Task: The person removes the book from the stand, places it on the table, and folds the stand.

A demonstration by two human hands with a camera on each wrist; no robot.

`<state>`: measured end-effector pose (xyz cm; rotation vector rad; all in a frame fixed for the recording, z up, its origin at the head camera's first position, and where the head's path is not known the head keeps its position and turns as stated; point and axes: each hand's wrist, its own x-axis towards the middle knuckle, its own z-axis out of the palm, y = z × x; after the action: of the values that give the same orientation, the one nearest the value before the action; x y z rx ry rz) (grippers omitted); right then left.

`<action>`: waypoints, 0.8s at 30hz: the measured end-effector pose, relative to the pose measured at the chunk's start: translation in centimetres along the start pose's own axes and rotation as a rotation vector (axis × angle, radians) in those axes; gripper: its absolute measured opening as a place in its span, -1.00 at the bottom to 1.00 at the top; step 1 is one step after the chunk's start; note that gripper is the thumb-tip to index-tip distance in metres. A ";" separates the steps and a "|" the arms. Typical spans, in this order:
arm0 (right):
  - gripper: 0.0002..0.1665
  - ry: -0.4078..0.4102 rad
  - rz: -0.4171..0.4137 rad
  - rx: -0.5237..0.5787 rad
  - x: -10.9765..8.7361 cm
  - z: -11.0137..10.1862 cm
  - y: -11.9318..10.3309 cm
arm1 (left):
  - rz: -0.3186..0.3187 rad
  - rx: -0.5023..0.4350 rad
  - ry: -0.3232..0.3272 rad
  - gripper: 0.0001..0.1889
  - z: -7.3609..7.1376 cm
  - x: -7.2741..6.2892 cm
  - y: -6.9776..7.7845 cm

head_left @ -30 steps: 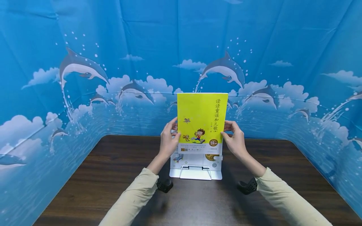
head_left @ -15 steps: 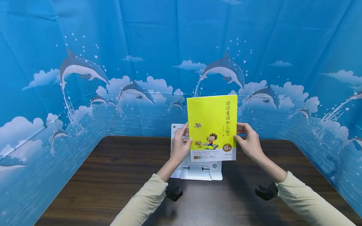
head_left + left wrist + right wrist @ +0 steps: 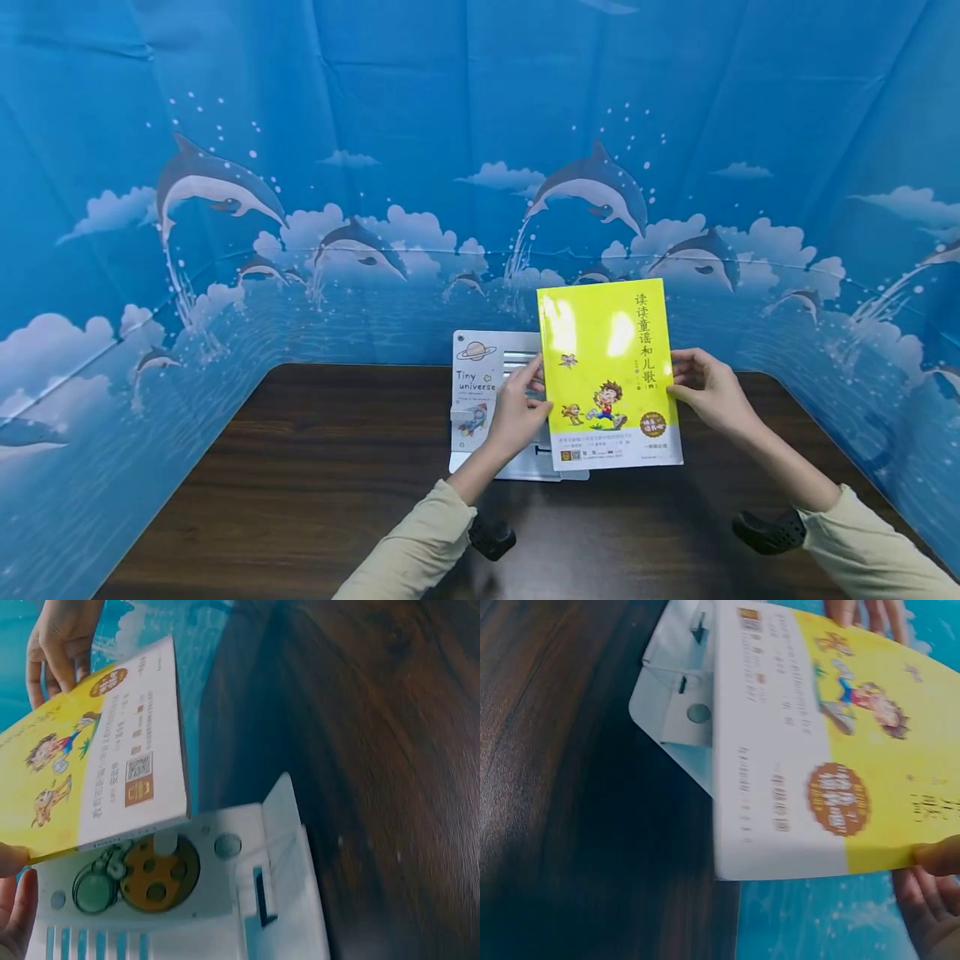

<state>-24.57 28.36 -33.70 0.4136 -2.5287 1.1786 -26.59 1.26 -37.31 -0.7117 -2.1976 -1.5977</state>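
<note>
A yellow and white book [image 3: 600,333] with a cartoon boy and dog on its cover is held up in the air, tilted slightly, in the head view. My left hand [image 3: 521,408] pinches its left edge, thumb in front and fingers behind. At the opposite edge my right hand [image 3: 716,396] grips it the same way. Behind and left of the book stands a white book stand [image 3: 474,396] printed with a planet and a rocket. The book hides the stand's right part. In the left wrist view, the stand's lower ledge [image 3: 281,862] shows below the book, apart from it.
The stand rests on a dark brown wooden table [image 3: 315,483]. A blue curtain [image 3: 405,100] printed with dolphins and clouds surrounds the table's back and sides. Black wrist devices [image 3: 491,537] hang below both sleeves.
The book, held in both hands, has moved right and down, away from the front of the stand. More of the stand's left side is uncovered.
</note>
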 end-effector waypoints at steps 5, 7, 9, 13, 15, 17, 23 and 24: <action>-0.45 -0.073 0.051 0.017 -1.0 -1.4 1.1 | -0.012 -0.050 -0.029 -0.30 1.7 -0.3 0.1; -0.44 -0.081 0.061 0.010 -1.3 -1.8 1.7 | -0.030 -0.060 -0.036 -0.29 2.5 -0.5 0.2; -0.43 -0.088 0.075 0.005 -1.6 -2.2 2.3 | -0.050 -0.058 -0.040 -0.28 3.2 -0.6 0.3; -0.40 -0.109 0.105 -0.010 -2.2 -2.8 3.3 | -0.116 -0.055 -0.043 -0.26 4.7 -1.1 0.5; -0.40 -0.117 0.126 -0.021 -2.5 -3.0 3.8 | -0.150 -0.078 -0.040 -0.25 5.4 -1.3 0.5; -0.40 -0.121 0.143 -0.034 -2.9 -3.1 4.2 | -0.190 -0.103 -0.032 -0.25 6.0 -1.5 0.6; -0.39 -0.134 0.194 -0.065 -4.0 -3.3 5.3 | -0.233 -0.127 -0.031 -0.28 7.5 -2.3 0.5; -0.38 -0.138 0.204 -0.070 -4.2 -3.4 5.4 | -0.233 -0.121 -0.034 -0.29 7.8 -2.4 0.4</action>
<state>-22.31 34.87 -37.07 0.2316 -2.7774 1.1636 -24.21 8.27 -40.74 -0.5338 -2.2933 -1.8579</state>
